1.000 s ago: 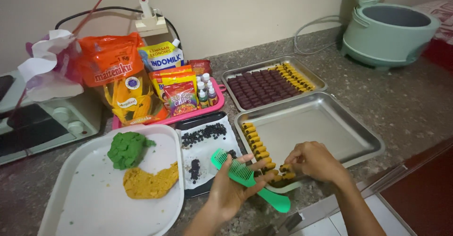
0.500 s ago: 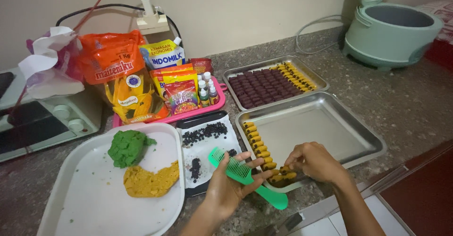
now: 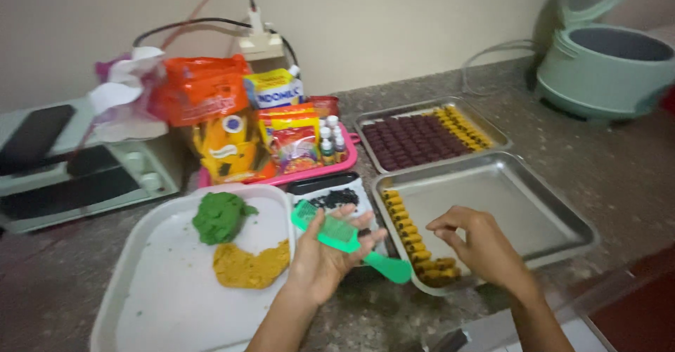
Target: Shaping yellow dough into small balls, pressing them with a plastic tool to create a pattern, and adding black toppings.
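Left hand (image 3: pixel 325 259): my fingers cradle the green comb (image 3: pixel 337 236), palm up, at 6 o'clock.
Right hand (image 3: pixel 481 243): fingers pinched narrow, holding nothing I can see, over the yellow cookies (image 3: pixel 411 243) in the steel tray (image 3: pixel 555 211).
Green dough (image 3: pixel 219 216): 9 o'clock of the comb.

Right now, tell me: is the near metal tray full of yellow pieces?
No, the near metal tray holds yellow pieces only along its left edge.
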